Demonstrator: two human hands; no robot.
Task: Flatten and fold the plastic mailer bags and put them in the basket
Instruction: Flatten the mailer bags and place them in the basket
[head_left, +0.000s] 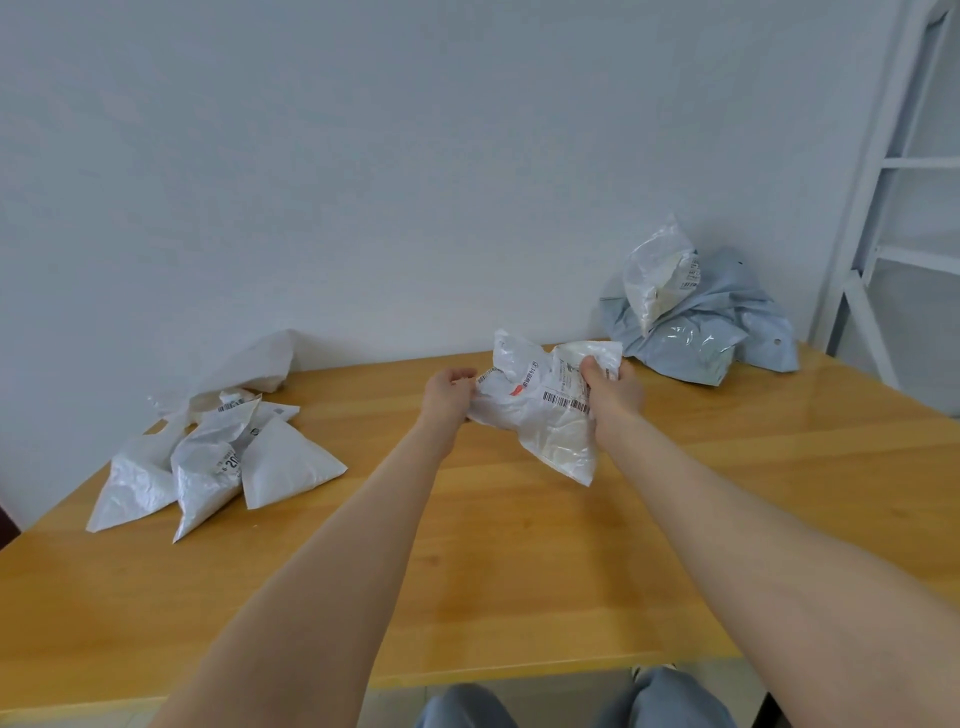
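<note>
A crumpled white mailer bag (545, 410) with a barcode label hangs just above the wooden table (519, 561), near its far edge. My left hand (448, 396) pinches the bag's left edge. My right hand (613, 395) grips its upper right part, fingers curled round the plastic. On the left lie three white bags folded into triangles (218, 473), with a loose white bag (249, 369) behind them against the wall. No basket shows in the view.
A heap of crumpled grey-blue and white mailer bags (696, 317) sits at the table's far right corner by the wall. A white metal frame (893, 208) stands to the right of the table. My knees (571, 701) show below the near edge.
</note>
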